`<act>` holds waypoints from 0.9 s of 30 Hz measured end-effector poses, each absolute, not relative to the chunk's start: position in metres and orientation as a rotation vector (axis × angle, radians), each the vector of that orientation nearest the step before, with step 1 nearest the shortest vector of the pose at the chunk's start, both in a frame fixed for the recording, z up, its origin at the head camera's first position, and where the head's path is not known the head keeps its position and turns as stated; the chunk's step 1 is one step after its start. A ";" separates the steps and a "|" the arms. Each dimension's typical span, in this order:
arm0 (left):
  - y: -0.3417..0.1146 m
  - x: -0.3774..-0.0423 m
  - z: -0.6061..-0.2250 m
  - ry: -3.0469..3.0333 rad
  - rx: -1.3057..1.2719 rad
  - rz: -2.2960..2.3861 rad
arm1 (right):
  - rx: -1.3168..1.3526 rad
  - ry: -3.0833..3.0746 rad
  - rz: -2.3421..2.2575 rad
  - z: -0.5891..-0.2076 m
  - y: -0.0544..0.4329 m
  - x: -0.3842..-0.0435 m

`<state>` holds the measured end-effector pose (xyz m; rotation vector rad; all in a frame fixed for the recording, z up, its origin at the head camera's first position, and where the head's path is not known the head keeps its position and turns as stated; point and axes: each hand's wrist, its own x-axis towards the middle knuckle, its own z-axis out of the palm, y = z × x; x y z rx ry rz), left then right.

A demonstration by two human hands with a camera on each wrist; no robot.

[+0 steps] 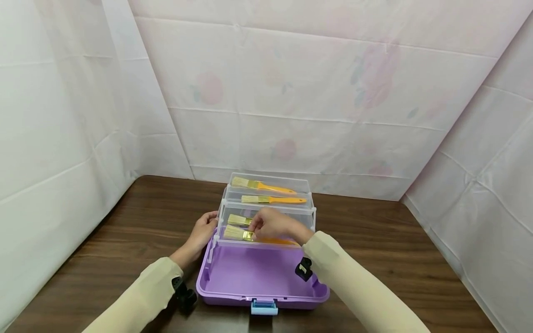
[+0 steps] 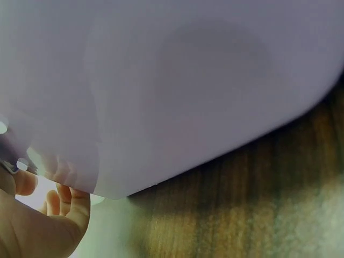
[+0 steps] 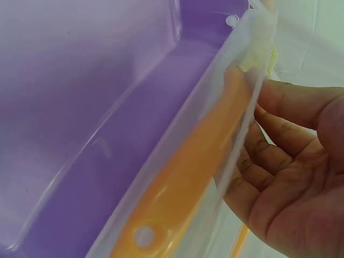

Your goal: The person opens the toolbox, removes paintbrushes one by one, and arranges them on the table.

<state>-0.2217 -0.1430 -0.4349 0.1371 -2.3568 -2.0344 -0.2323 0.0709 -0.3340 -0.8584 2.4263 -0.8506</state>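
A purple storage box stands open, its clear tiered trays raised toward the back. Several paintbrushes with orange handles and pale bristles lie in these tiers. With thumb and fingers, my right hand pinches the frontmost paintbrush near its metal band, low in the front tray. In the right wrist view, this brush's handle shows behind the tray's clear wall. My left hand grips the box at its left side by the trays; in the left wrist view its fingers curl at the box's edge.
Another brush lies just behind the pinched one, partly covered by my right hand. Two more brushes occupy the upper tiers. A light blue latch hangs at the box's front. White cloth walls surround the dark wooden table.
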 end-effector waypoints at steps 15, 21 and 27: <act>-0.147 -0.226 -0.435 -2.423 0.126 -1.961 | -0.841 2.386 -0.995 -0.318 0.090 -0.240; -0.146 -0.227 -0.435 -2.411 0.124 -1.976 | -0.704 2.387 -1.055 -0.309 0.102 -0.244; -0.147 -0.230 -0.435 -2.406 0.132 -1.984 | -0.638 2.417 -1.063 -0.302 0.114 -0.247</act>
